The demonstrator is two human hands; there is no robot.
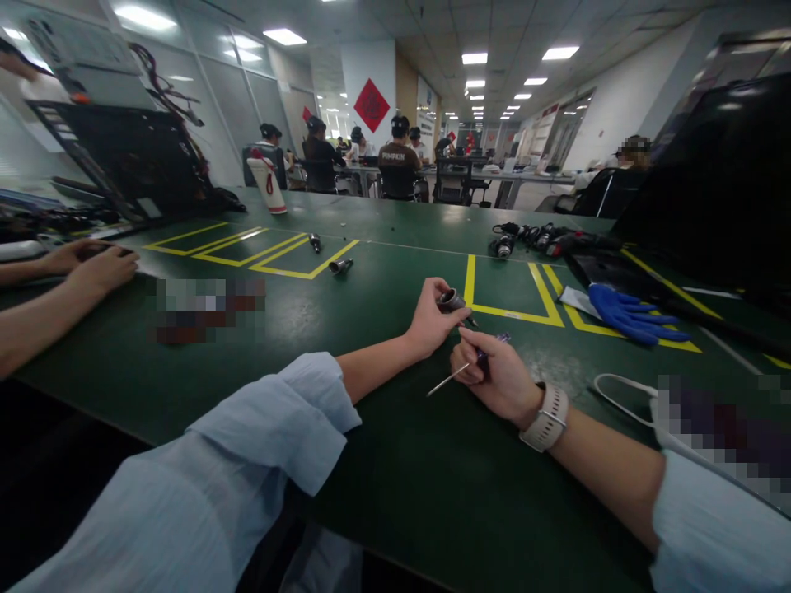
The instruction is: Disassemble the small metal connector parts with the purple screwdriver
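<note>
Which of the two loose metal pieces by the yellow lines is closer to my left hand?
The right-hand piece, nearer you; the other piece lies farther back and left.

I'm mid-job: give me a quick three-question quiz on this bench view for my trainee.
1. True or false: the left hand holds a small metal part.
2. What lies on the table to the right of the right hand? A) a hammer B) a blue glove C) a bottle
3. Short answer: what does the right hand grip?

Key: 1 true. 2 B. 3 a thin tool with a metal shaft.
</note>
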